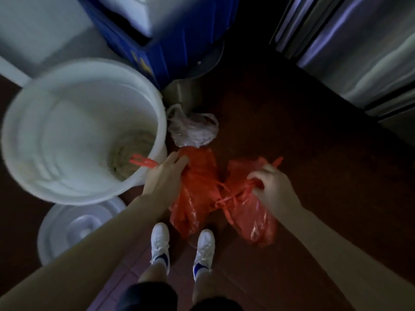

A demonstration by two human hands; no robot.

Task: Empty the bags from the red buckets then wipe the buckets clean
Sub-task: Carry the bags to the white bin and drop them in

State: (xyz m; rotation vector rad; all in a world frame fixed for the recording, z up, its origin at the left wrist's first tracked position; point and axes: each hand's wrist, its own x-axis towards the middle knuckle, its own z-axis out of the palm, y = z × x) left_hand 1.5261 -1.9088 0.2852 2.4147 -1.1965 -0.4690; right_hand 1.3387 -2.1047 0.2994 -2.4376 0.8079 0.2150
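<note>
Two red plastic bags hang in front of me above the dark floor. My left hand grips the top of the left red bag, right beside the rim of a big white bucket. My right hand is closed on the knotted handles of the right red bag. A red bag handle strip lies over the bucket's rim. Inside the bucket I see a greyish mass. No red bucket is visible.
A clear plastic bag lies on the floor beyond the red bags. A white lid rests below the bucket. A blue box stands at the back, a metal appliance at the right. My white shoes are underneath.
</note>
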